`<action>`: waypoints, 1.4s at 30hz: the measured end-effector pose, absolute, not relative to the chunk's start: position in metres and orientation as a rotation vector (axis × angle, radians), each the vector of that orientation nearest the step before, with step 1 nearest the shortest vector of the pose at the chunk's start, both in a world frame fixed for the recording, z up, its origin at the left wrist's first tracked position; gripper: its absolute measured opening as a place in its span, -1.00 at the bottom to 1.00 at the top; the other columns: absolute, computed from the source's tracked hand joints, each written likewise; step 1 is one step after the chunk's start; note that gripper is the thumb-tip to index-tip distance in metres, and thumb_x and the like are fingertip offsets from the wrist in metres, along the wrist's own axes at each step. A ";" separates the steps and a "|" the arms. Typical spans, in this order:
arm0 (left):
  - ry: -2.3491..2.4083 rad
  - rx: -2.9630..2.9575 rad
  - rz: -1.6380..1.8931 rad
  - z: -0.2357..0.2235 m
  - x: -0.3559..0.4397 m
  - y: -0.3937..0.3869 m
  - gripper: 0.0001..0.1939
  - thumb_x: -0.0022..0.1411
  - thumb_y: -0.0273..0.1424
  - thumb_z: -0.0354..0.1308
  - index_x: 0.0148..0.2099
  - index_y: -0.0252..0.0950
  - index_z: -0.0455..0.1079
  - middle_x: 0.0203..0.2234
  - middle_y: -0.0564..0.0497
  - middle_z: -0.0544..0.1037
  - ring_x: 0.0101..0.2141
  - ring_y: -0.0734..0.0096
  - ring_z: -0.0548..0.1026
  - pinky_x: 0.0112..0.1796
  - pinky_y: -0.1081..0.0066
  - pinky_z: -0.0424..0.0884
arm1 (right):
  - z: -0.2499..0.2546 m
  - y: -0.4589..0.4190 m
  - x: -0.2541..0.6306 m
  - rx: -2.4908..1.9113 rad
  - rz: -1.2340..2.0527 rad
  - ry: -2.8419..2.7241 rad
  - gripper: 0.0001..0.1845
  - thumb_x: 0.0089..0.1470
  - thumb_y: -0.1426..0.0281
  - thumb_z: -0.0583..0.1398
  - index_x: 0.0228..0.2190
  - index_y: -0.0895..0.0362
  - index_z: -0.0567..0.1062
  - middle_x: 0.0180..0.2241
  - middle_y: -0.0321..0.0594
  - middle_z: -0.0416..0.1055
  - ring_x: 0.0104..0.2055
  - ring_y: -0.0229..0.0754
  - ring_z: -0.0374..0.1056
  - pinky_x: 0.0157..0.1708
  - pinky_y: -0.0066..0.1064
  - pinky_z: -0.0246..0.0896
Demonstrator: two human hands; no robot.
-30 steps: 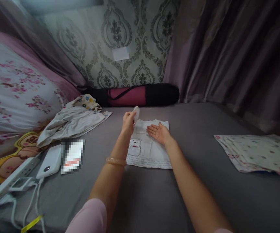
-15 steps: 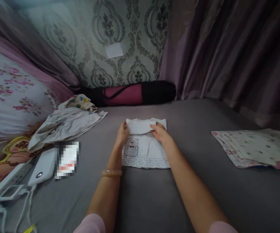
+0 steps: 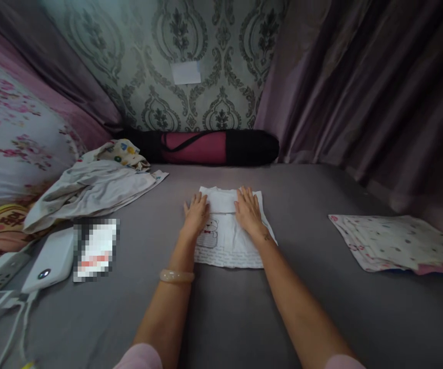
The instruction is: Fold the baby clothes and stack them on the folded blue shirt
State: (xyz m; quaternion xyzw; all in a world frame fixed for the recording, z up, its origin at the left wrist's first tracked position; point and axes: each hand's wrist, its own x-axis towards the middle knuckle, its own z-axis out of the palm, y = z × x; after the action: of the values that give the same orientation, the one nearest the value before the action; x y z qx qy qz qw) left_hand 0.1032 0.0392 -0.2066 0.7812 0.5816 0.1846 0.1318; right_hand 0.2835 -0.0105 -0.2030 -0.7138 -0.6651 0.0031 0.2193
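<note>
A white garment [image 3: 229, 246] with a printed bear and lines of lettering lies on the grey bed sheet [image 3: 221, 307] in front of me. Its far part is folded over into a white band. My left hand [image 3: 197, 211] rests on the left end of that band, fingers spread and pointing away from me. On the band's right part lies my right hand [image 3: 247, 207], palm down with its fingers apart. Neither hand grips the cloth. The parts of the garment under both palms are hidden.
Rumpled clothes [image 3: 102, 179] lie at the left, and a folded cloth stack [image 3: 398, 241] at the right. A white power bank [image 3: 50, 259] with cables and a power strip [image 3: 2, 271] are at the near left. A black and red roll bag [image 3: 198, 147] lines the wall.
Both hands have let go of the folded band's edges and now lie flat on it. The band has gone down onto the garment. The view has shifted slightly.
</note>
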 end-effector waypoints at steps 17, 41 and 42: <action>1.633 2.127 0.423 -0.197 0.083 0.041 -0.56 0.30 -0.35 -0.02 0.21 -0.25 0.21 0.24 -0.21 0.20 0.20 0.14 0.19 0.13 0.12 0.14 | -0.173 0.020 0.254 -2.226 0.096 -2.165 -0.54 0.28 0.35 -0.11 0.07 0.19 0.40 0.18 0.01 0.25 0.28 0.04 0.01 0.24 -0.05 -0.38; 1.618 1.987 0.480 -0.202 0.070 0.053 -0.64 0.24 -0.43 0.04 0.05 -0.16 0.47 -0.21 -0.13 0.51 -0.10 0.23 0.44 -0.04 0.31 0.31 | -0.177 0.135 0.203 -2.258 0.381 -1.999 -0.48 0.17 0.08 -0.01 -0.16 0.16 0.56 -0.03 0.09 0.45 0.12 0.12 0.27 0.08 -0.06 0.02; 1.615 1.990 0.481 -0.204 0.070 0.054 -0.64 0.24 -0.43 0.04 0.04 -0.16 0.47 -0.20 -0.12 0.51 -0.10 0.23 0.44 -0.04 0.32 0.31 | -0.176 0.136 0.204 -2.261 0.415 -1.999 -0.49 0.16 0.07 0.01 -0.16 0.15 0.56 -0.03 0.07 0.46 0.10 0.11 0.29 0.08 -0.08 0.03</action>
State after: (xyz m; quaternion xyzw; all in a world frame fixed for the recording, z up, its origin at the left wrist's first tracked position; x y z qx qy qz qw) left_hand 0.0699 0.0541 -0.2037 0.7360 0.5976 0.1778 0.2638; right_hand 0.2042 0.1360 -0.1759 -0.7414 -0.6554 0.1360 0.0474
